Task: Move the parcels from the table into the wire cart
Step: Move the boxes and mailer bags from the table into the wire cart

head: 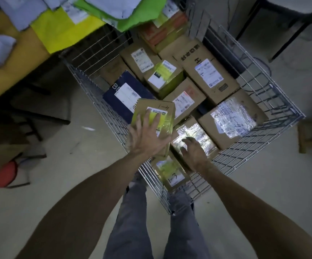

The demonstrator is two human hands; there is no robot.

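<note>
Cardboard, brown and small, banded in yellow tape, with a white label and a pen mark on its top: that is the parcel under my left hand. My fingers lie spread and straight across its label, pressing, not curled round it. It sits tilted at the near left corner of the wire cart, atop other boxes. My right hand hangs loosely bent over a glossy-taped box, holding nothing.
</note>
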